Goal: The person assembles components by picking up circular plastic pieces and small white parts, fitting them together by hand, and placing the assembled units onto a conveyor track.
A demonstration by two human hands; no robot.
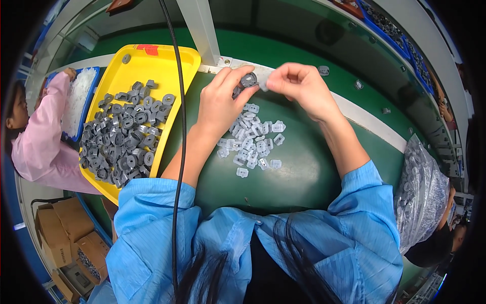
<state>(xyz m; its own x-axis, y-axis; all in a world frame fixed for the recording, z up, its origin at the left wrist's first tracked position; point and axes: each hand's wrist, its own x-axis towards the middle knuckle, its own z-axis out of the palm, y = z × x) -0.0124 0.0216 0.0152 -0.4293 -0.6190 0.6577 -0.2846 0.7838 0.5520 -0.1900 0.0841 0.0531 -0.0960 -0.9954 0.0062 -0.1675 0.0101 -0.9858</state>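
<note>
Over the far part of the green table, my left hand (223, 99) grips a dark grey round plastic part (249, 79) between thumb and fingers. A second grey part seems tucked in the same hand, mostly hidden by the fingers. Just to the right, my right hand (304, 88) is closed in a pinch, slightly blurred. A small translucent plastic piece (262, 87) shows at its fingertips, close beside the grey part. Below both hands lies a loose pile of pale translucent plastic pieces (250, 134) on the table.
A yellow tray (167, 57) heaped with grey round parts (124, 134) stands at my left. A black cable (178, 126) hangs across the view. Beyond a pale rail, several pieces lie on a green strip (372, 93). A clear plastic bag (417, 197) is at right; a pink-sleeved person (45, 147) works at left.
</note>
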